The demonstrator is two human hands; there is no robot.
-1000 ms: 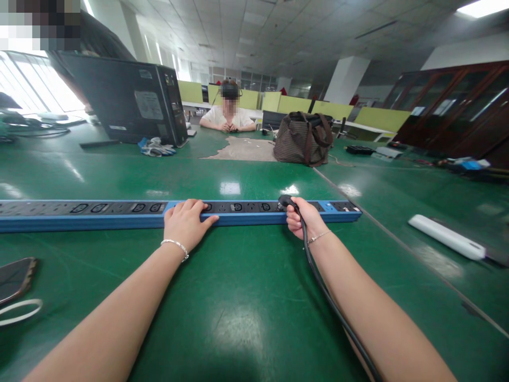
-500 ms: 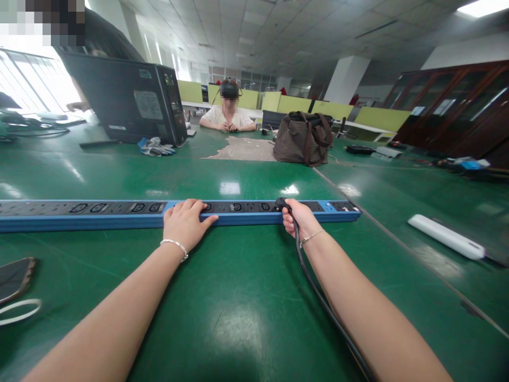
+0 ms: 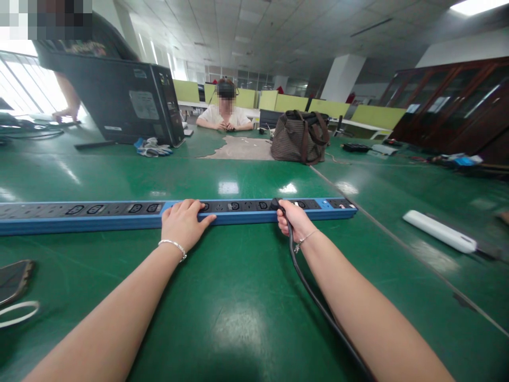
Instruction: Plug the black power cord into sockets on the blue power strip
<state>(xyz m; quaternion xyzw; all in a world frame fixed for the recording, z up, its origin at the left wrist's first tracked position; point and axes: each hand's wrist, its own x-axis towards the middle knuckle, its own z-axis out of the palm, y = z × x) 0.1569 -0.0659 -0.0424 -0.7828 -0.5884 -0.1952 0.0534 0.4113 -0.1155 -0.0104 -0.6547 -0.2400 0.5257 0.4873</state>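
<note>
The person's right hand (image 3: 293,218) is closed around a black moulded plug (image 3: 275,203), thumb and fingers pinched together on it. The plug sits at the black socket face of a long blue metal power strip (image 3: 238,218), towards the strip's right end; whether its pins are seated cannot be told. A thick black rubbery cord (image 3: 308,292) drops from the plug beside the right forearm. The left hand (image 3: 182,222) lies across the strip, thumb spread apart from the fingers. The strip lies crosswise on a glossy green tabletop (image 3: 230,281). To the right is a slim white oblong device (image 3: 439,232); at the left edge, a dark phone (image 3: 15,280). Farther off stands a brown fabric bag (image 3: 296,140).
</note>
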